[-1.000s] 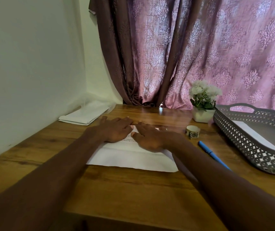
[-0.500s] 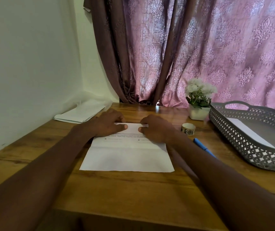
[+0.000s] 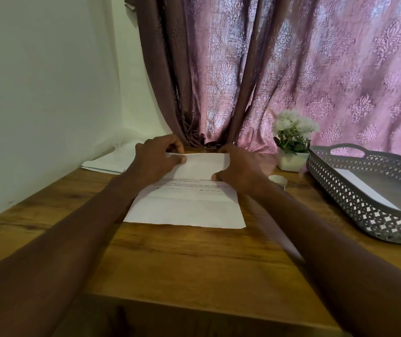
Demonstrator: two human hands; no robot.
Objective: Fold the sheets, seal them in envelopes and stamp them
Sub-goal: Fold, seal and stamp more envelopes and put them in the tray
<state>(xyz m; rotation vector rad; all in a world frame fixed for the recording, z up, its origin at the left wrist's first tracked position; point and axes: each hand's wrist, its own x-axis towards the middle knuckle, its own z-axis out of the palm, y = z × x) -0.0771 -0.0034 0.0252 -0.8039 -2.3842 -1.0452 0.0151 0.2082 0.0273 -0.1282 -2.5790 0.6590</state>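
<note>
A white printed sheet [image 3: 187,205] lies in the middle of the wooden table [image 3: 194,263], with its far part raised off the wood. My left hand [image 3: 157,159] pinches the sheet's far left corner, thumb on top. My right hand [image 3: 237,167] pinches the far right corner the same way. A few lines of print show between the hands. A pile of white envelopes [image 3: 108,161] lies at the back left against the wall. A small roll of stamps or tape [image 3: 277,180] sits just right of my right hand.
A grey lattice tray [image 3: 355,198] with white paper in it stands at the right. A small white pot with white flowers [image 3: 292,147] is behind the roll. A purple curtain hangs along the back, a white wall runs along the left.
Both hands went from lying flat on the sheet's far part to pinching its far corners, and the far edge has lifted off the table. The blue pen is hidden now.
</note>
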